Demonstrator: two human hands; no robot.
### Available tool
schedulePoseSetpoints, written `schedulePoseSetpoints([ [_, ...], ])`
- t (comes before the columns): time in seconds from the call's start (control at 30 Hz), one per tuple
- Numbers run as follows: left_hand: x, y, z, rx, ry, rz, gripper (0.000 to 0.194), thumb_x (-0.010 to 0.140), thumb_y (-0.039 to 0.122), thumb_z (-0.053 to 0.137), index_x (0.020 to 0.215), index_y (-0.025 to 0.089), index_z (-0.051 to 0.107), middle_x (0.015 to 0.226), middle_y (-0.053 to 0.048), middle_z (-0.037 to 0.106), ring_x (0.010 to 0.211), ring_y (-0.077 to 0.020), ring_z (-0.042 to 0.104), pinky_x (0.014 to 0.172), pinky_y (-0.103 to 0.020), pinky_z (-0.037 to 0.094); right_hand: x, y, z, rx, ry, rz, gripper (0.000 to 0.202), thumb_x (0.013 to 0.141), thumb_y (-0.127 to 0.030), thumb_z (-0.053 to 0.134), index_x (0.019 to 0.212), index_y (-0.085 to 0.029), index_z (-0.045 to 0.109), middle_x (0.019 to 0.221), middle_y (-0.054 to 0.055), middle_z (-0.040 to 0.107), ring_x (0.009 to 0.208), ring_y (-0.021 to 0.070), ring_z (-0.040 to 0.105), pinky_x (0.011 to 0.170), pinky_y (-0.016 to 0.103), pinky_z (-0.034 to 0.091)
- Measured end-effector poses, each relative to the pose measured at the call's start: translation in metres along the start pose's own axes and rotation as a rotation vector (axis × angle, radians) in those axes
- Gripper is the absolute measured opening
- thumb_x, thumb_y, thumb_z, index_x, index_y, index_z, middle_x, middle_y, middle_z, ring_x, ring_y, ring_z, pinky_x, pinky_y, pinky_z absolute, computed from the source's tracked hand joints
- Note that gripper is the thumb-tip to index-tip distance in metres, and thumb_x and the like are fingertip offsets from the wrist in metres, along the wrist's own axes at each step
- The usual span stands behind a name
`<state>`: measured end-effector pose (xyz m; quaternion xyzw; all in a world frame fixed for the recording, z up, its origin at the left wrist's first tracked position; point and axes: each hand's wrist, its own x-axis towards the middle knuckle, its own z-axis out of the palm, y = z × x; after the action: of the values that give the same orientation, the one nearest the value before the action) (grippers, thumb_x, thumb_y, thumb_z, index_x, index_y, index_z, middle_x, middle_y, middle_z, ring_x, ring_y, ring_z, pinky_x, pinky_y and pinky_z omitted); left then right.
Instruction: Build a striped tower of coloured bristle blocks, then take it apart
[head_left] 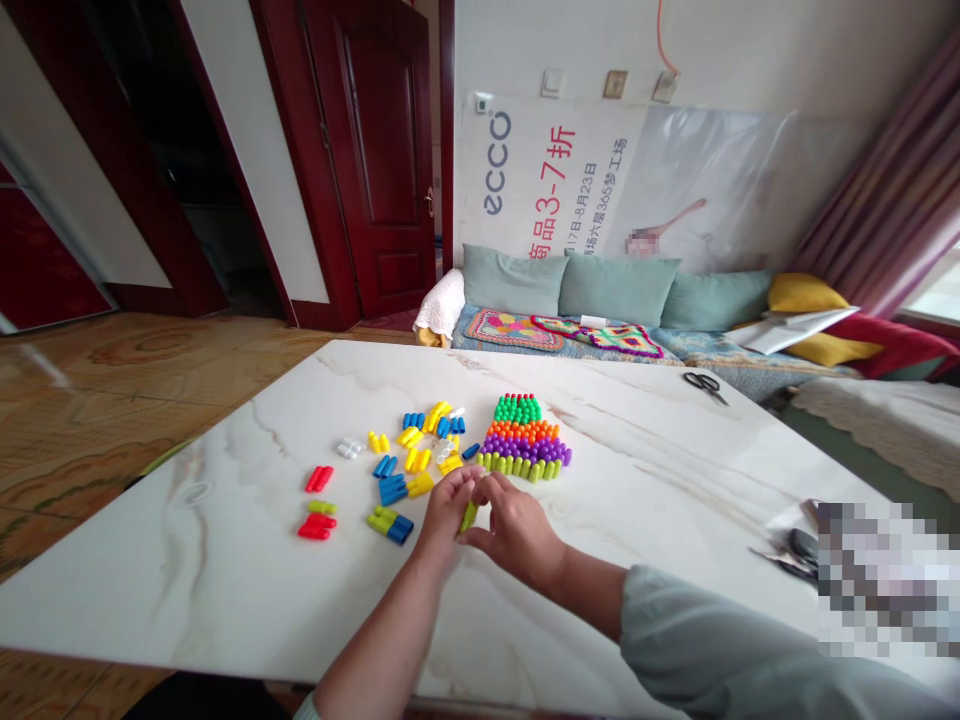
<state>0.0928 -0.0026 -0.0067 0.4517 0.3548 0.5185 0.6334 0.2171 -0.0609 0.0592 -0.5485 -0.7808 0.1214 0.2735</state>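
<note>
My left hand [445,515] and my right hand [517,528] meet near the middle of the white table, fingers closed round a yellow-green piece [469,517] between them. Just beyond my hands stand rows of small upright pieces: yellow-green ones [521,466] nearest, then purple [529,449], orange [523,430], green [517,408] and a few red at the far end. Left of my hands lie joined yellow-green and blue pieces [390,523], with blue, yellow and clear pieces behind them. Red pieces [317,527] rest farther left.
Black scissors [703,384] lie at the table's far right corner. Another dark-handled tool [799,555] is at the right, beside a blurred-out area. Beyond the marble-patterned table [247,590] is a sofa with green cushions [619,288]; a dark red door [382,160] stands behind.
</note>
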Motion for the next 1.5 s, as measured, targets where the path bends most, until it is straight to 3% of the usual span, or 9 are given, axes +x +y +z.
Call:
schedulePoseSetpoints([
  [0.17,-0.002,-0.001,0.0,-0.007,0.024,0.047,0.042,0.079,0.051,0.064,0.103,0.017,0.065,0.097,-0.007,0.066,0.082,-0.0163,0.062,0.074,-0.026,0.049,0.003,0.003,0.011,0.158,0.062,0.131,0.025,0.07,-0.024,0.068,0.085,-0.021,0.048,0.08,0.002,0.064,0.064,0.0142,0.059,0.059,0.025,0.044],
  [0.33,-0.008,0.009,0.005,0.036,0.012,0.027,0.044,0.084,0.053,0.057,0.109,0.017,0.063,0.106,-0.008,0.065,0.086,-0.0169,0.063,0.067,-0.023,0.049,0.006,0.006,0.01,0.271,0.128,0.131,0.017,0.072,-0.009,0.052,0.085,-0.019,0.056,0.071,0.0,0.064,0.06,0.0119,0.057,0.057,0.022,0.043],
  [0.63,-0.007,0.004,0.01,0.142,-0.206,0.002,0.047,0.072,0.049,0.071,0.103,0.015,0.065,0.1,-0.01,0.065,0.085,-0.0203,0.063,0.064,-0.03,0.056,0.015,0.029,-0.012,0.289,0.26,0.253,0.014,0.071,-0.012,0.051,0.076,-0.018,0.062,0.07,0.001,0.066,0.062,0.0129,0.058,0.059,0.023,0.044],
  [0.73,-0.007,0.006,0.011,0.195,-0.198,0.036,0.045,0.069,0.047,0.074,0.1,0.014,0.066,0.091,-0.009,0.066,0.081,-0.0201,0.062,0.06,-0.028,0.054,0.013,0.029,-0.016,0.338,0.238,0.257,0.007,0.076,-0.022,0.056,0.076,-0.017,0.061,0.068,0.001,0.065,0.062,0.0131,0.058,0.058,0.023,0.044],
  [0.87,-0.007,0.01,0.01,0.241,-0.092,0.069,0.044,0.068,0.044,0.075,0.099,0.013,0.066,0.089,-0.009,0.066,0.081,-0.0193,0.062,0.06,-0.025,0.052,0.008,0.029,-0.015,0.335,0.179,0.25,0.021,0.07,-0.033,0.071,0.079,-0.017,0.061,0.069,0.001,0.063,0.061,0.0128,0.055,0.055,0.023,0.044],
  [1.1,-0.005,0.009,0.009,0.299,-0.101,0.089,0.039,0.065,0.037,0.078,0.093,0.015,0.063,0.085,-0.005,0.066,0.077,-0.0165,0.06,0.062,-0.023,0.049,0.001,0.039,-0.013,0.272,0.156,0.148,0.007,0.074,-0.021,0.065,0.08,-0.016,0.064,0.069,0.001,0.063,0.061,0.0126,0.055,0.058,0.023,0.044],
  [1.3,-0.008,0.011,0.011,0.379,-0.192,0.129,0.028,0.07,0.033,0.074,0.09,0.015,0.066,0.089,-0.006,0.067,0.079,-0.0158,0.06,0.066,-0.023,0.048,-0.005,0.051,-0.02,0.17,0.109,0.07,0.018,0.075,-0.011,0.054,0.088,-0.017,0.065,0.084,0.005,0.066,0.069,0.014,0.059,0.066,0.026,0.047],
  [1.4,-0.007,0.006,0.009,0.405,-0.197,0.131,0.022,0.073,0.031,0.071,0.087,0.015,0.068,0.085,-0.006,0.067,0.076,-0.0149,0.06,0.067,-0.024,0.048,-0.007,0.07,-0.032,0.157,0.205,0.078,0.018,0.078,-0.017,0.052,0.092,-0.018,0.063,0.087,0.005,0.066,0.071,0.0146,0.059,0.066,0.027,0.048],
  [1.5,-0.006,0.0,0.007,0.408,-0.191,0.123,0.02,0.074,0.03,0.069,0.087,0.015,0.068,0.082,-0.004,0.067,0.071,-0.0132,0.059,0.063,-0.023,0.048,-0.009,0.098,-0.052,0.163,0.419,0.217,0.021,0.081,-0.027,0.051,0.097,-0.018,0.061,0.09,0.006,0.066,0.074,0.0161,0.06,0.066,0.027,0.047],
])
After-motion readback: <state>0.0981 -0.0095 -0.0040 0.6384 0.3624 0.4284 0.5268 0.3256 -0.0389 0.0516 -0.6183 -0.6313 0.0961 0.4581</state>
